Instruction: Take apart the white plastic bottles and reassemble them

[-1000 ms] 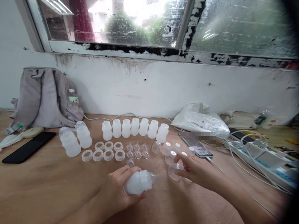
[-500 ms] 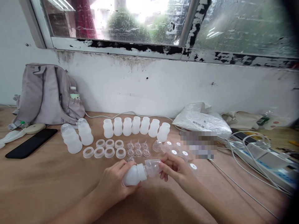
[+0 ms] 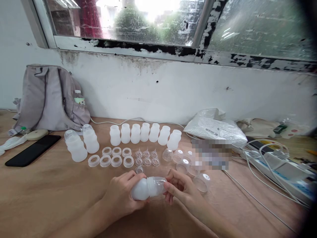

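Observation:
My left hand (image 3: 126,191) is wrapped round a white baby bottle (image 3: 141,190), tilted on its side with its neck to the right. A clear cap (image 3: 157,185) covers the bottle's teat end, against the collar. The fingers of my right hand (image 3: 179,186) pinch the cap's far end. Just beyond my hands lie several clear teats (image 3: 146,161) and, left of them, several frosted collar rings (image 3: 116,161). Several more clear caps (image 3: 201,182) lie beside my right hand.
Several open white bottles (image 3: 135,134) stand in a row near the wall. Two capped bottles (image 3: 76,147) stand at left, near a phone (image 3: 33,150) and a backpack (image 3: 47,99). A plastic bag (image 3: 214,127), cables and a power strip (image 3: 279,175) lie at right.
My right hand has moved left, bringing the clear cap over the teat and up to the bottle's collar. The gap between cap and collar has closed.

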`<state>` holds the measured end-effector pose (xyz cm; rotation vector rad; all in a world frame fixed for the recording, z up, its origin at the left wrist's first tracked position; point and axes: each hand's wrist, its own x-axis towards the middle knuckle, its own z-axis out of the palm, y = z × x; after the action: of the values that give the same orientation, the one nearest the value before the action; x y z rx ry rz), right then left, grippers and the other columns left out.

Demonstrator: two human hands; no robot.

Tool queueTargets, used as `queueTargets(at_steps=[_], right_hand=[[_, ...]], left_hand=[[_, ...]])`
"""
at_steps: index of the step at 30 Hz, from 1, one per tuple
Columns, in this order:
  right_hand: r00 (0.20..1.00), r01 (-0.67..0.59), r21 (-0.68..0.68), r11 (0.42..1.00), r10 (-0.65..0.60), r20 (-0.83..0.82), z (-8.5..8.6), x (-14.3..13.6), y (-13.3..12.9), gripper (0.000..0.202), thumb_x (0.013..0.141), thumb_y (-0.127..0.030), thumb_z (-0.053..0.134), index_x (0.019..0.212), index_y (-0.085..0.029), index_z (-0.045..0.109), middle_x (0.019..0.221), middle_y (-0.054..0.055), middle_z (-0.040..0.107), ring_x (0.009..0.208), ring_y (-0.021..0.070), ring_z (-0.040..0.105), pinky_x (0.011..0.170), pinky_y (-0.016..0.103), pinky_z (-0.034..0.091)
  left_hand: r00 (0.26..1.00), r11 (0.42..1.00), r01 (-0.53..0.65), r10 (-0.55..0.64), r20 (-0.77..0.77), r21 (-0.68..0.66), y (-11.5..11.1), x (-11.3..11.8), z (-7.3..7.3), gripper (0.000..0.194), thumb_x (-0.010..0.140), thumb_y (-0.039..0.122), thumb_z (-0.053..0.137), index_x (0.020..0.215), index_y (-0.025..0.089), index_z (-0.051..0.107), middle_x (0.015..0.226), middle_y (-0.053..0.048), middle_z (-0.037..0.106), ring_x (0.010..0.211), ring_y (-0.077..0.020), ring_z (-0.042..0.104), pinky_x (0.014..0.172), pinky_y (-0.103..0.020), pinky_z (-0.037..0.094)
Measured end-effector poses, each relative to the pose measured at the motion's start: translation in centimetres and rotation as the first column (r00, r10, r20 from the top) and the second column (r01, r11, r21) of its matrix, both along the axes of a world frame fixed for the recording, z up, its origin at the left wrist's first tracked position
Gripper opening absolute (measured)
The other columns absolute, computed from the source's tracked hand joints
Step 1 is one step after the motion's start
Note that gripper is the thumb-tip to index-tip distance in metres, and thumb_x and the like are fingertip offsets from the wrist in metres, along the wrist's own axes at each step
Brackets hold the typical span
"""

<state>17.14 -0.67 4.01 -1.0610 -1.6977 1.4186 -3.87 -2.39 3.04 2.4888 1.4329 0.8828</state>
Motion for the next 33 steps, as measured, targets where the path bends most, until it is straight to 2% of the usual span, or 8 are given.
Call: queueTargets(at_steps=[8, 12, 17, 20, 23, 25, 28, 33], right_hand=[[0.992, 0.048, 0.039, 0.998, -0.043, -0.12, -0.1, -0.7, -0.4, 0.029, 0.073, -0.043, 0.059, 0.074, -0.017, 0.047, 0.054, -0.003, 0.053, 0.046, 0.0087, 0.051, 0.043, 0.02, 0.039], [0.967, -0.011, 0.11, 0.994, 0.038, -0.253, 0.6, -1.1, -1.1, 0.042, 0.071, -0.05, 0.058, 0.097, -0.018, 0.051, 0.069, 0.0, 0.055, 0.054, 0.0107, 0.052, 0.046, 0.022, 0.042], [0.983, -0.051, 0.071, 0.996, 0.062, -0.171, 0.1, -1.3, -1.1, 0.046, 0.078, -0.046, 0.051, 0.116, -0.02, 0.044, 0.079, 0.002, 0.054, 0.056, 0.01, 0.053, 0.045, 0.022, 0.041], [0.991, -0.027, 0.033, 0.999, 0.032, -0.133, -0.7, -1.2, -0.3, 0.043, 0.08, -0.044, 0.049, 0.114, -0.018, 0.044, 0.072, 0.0, 0.053, 0.053, 0.0099, 0.053, 0.043, 0.021, 0.04], [0.99, 0.001, 0.021, 1.0, 0.002, -0.142, -1.1, -1.1, 0.3, 0.04, 0.08, -0.043, 0.048, 0.111, -0.018, 0.044, 0.071, -0.001, 0.052, 0.052, 0.0095, 0.052, 0.042, 0.021, 0.039], [0.989, 0.017, 0.018, 1.0, -0.014, -0.149, -1.1, -1.1, 0.5, 0.039, 0.081, -0.043, 0.048, 0.11, -0.018, 0.044, 0.073, 0.0, 0.052, 0.051, 0.0092, 0.052, 0.041, 0.021, 0.039], [0.99, 0.022, 0.029, 0.999, -0.018, -0.141, -1.3, -1.0, 0.5, 0.037, 0.08, -0.044, 0.047, 0.107, -0.018, 0.046, 0.072, 0.0, 0.052, 0.05, 0.0091, 0.051, 0.041, 0.021, 0.038], [0.991, 0.014, 0.05, 0.999, -0.007, -0.135, -1.5, -1.0, 0.5, 0.035, 0.081, -0.043, 0.046, 0.105, -0.018, 0.048, 0.058, -0.004, 0.047, 0.046, 0.0091, 0.048, 0.041, 0.02, 0.037]], left_hand=[[0.996, 1.0, 0.021, -0.02, 0.09, -0.011, -0.1, 0.1, -0.5, 0.039, 0.064, 0.042, 0.062, 0.097, 0.024, 0.051, 0.082, 0.0, 0.059, 0.071, -0.0161, 0.058, 0.059, -0.026, 0.047], [0.966, 0.989, 0.144, -0.132, 0.221, -0.04, -0.5, 0.6, -0.8, 0.049, 0.075, 0.04, 0.054, 0.116, 0.022, 0.034, 0.106, -0.005, 0.054, 0.092, -0.0178, 0.053, 0.076, -0.031, 0.047], [0.972, 0.975, 0.198, -0.182, 0.145, -0.105, -0.8, 0.6, -0.7, 0.047, 0.085, 0.03, 0.041, 0.127, 0.022, 0.022, 0.12, -0.008, 0.044, 0.11, -0.0206, 0.041, 0.093, -0.04, 0.036], [0.978, 0.974, 0.157, -0.131, 0.16, -0.161, -0.6, 0.2, -1.1, 0.045, 0.082, 0.034, 0.045, 0.123, 0.023, 0.029, 0.116, -0.008, 0.047, 0.106, -0.0226, 0.044, 0.088, -0.042, 0.039], [0.973, 0.979, 0.117, -0.079, 0.215, -0.169, -0.4, 0.0, -1.2, 0.064, 0.068, 0.046, 0.061, 0.121, 0.023, 0.032, 0.116, -0.009, 0.045, 0.103, -0.0263, 0.044, 0.086, -0.044, 0.039], [0.957, 0.987, 0.104, -0.066, 0.281, -0.122, -0.5, -0.1, -0.4, 0.073, 0.065, 0.049, 0.062, 0.123, 0.023, 0.028, 0.12, -0.01, 0.042, 0.107, -0.0273, 0.042, 0.088, -0.044, 0.037], [0.929, 0.997, 0.071, -0.053, 0.367, -0.037, -0.9, 0.0, 2.5, 0.051, 0.078, 0.042, 0.049, 0.123, 0.025, 0.031, 0.12, -0.007, 0.044, 0.108, -0.0231, 0.043, 0.09, -0.039, 0.035], [0.99, 0.996, 0.093, -0.094, 0.107, 0.013, -0.5, -0.4, 8.0, 0.028, 0.077, 0.034, 0.052, 0.104, 0.025, 0.051, 0.097, 0.0, 0.062, 0.086, -0.0175, 0.054, 0.086, -0.037, 0.033]])
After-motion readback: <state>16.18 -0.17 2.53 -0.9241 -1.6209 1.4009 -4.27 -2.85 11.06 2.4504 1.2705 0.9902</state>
